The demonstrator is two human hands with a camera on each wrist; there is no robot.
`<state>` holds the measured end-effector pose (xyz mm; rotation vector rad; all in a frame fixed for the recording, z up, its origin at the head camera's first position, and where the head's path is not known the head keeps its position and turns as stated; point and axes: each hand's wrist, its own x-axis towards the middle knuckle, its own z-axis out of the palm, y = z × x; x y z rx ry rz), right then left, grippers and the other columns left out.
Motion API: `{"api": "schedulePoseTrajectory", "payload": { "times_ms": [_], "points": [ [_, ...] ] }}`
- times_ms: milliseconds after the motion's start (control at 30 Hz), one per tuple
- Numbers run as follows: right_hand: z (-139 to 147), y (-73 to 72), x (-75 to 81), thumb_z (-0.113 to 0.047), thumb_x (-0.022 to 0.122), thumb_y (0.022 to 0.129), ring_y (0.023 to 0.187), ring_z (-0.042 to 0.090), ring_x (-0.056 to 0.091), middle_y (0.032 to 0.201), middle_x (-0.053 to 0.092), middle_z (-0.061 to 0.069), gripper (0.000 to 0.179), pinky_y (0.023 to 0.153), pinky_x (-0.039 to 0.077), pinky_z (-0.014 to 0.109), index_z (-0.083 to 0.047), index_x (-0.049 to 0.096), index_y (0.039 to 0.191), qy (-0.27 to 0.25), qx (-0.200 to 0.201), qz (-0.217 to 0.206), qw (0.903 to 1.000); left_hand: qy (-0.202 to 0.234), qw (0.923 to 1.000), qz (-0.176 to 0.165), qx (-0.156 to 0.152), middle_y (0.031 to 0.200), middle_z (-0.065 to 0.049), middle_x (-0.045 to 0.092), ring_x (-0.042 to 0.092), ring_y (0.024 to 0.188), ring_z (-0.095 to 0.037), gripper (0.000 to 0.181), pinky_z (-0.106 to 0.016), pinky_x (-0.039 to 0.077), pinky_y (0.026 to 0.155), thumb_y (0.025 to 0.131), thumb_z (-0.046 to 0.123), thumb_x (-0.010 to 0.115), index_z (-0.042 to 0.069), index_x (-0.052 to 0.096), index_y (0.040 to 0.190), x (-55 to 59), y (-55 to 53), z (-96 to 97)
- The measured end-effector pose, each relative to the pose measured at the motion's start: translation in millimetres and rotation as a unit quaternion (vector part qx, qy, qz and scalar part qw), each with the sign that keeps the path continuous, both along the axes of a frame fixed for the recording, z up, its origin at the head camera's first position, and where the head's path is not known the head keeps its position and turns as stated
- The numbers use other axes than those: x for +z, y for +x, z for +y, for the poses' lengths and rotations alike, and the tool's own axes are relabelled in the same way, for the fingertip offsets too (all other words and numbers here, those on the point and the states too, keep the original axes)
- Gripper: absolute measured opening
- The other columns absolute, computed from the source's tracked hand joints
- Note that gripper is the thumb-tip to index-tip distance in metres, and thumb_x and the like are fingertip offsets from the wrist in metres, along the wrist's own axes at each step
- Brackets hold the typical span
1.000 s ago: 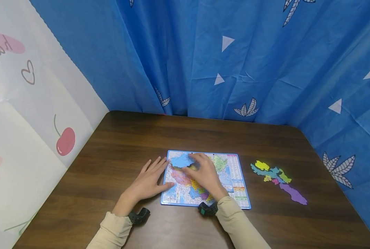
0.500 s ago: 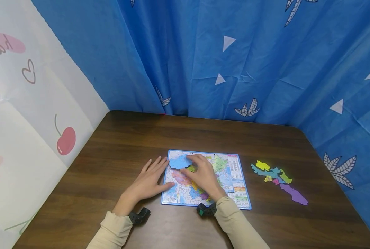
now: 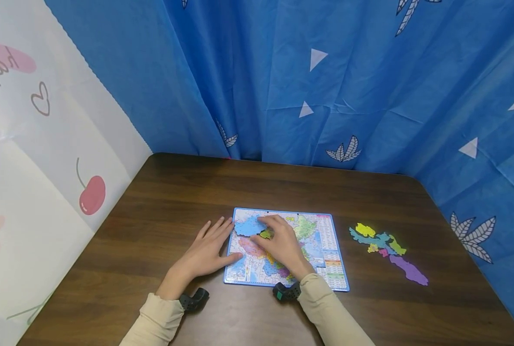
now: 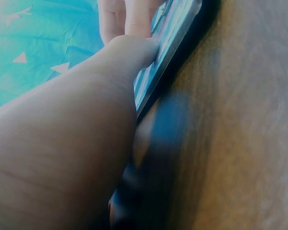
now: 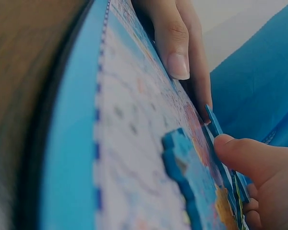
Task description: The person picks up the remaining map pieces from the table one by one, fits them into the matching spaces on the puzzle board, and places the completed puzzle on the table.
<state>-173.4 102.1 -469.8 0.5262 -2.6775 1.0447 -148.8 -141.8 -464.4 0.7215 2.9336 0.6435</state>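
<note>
The right hand (image 3: 284, 247) pinches a light-blue puzzle piece (image 3: 247, 227) between thumb and fingers, over the far left part of a printed map board (image 3: 331, 240). The left hand (image 3: 205, 254) lies spread at the board's left edge, its thumb on the surface and its fingertips by the rim next to the piece. The piece's left end comes up to that rim; a printed margin lies between it and the far rim. On the right, a strip of brown table (image 3: 187, 185) runs between the board and a loose cluster: yellow piece (image 3: 365, 230), teal piece (image 3: 383, 240), purple piece (image 3: 409, 270) and smaller ones. More wood stretches from the far rim to the blue curtain (image 3: 278, 96).

Compared with a second ago, the light-blue piece sits slightly farther left; the left hand keeps its place.

The right wrist view shows a thick-edged blue section (image 5: 180, 160) standing proud of the board, a height the head view flattens. The left wrist view shows the board's dark side beside the left thumb.
</note>
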Motion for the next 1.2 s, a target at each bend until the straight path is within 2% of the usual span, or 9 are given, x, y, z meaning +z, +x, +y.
{"api": "schedulePoseTrajectory", "payload": {
  "times_ms": [533,833,1200],
  "points": [
    [0.5,-1.7,-2.2,-0.037,0.086,0.085,0.119,0.027,0.065,0.126,0.070,0.006,0.051,0.105,0.053,0.044,-0.011,0.072,0.127,0.017,0.009,0.003,0.9998,-0.002,1.0000,0.003,-0.003,0.169,-0.011,0.030,0.019,0.159,-0.032,0.092,-0.060,0.008,0.128,0.094,0.066,0.059,0.008,0.035,0.161,1.2,-1.3,0.4],
    [0.9,-0.9,-2.2,-0.040,0.083,0.087,0.120,0.027,0.063,0.127,0.069,0.006,0.049,0.106,0.052,0.045,-0.011,0.073,0.126,0.045,0.018,0.001,0.9988,-0.001,1.0000,-0.001,-0.001,0.169,-0.011,0.030,0.019,0.159,-0.032,0.092,-0.060,0.008,0.128,0.093,0.067,0.059,0.009,0.035,0.161,0.6,-0.5,0.8],
    [1.7,-1.9,-2.8,-0.036,0.081,0.089,0.115,0.026,0.063,0.122,0.069,0.006,0.040,0.103,0.054,0.043,-0.011,0.077,0.120,0.051,0.038,0.013,0.9979,0.002,1.0000,-0.001,-0.001,0.169,-0.011,0.029,0.018,0.159,-0.033,0.092,-0.061,0.008,0.127,0.094,0.066,0.060,0.009,0.035,0.161,0.4,-0.3,0.2]
  ]
}}
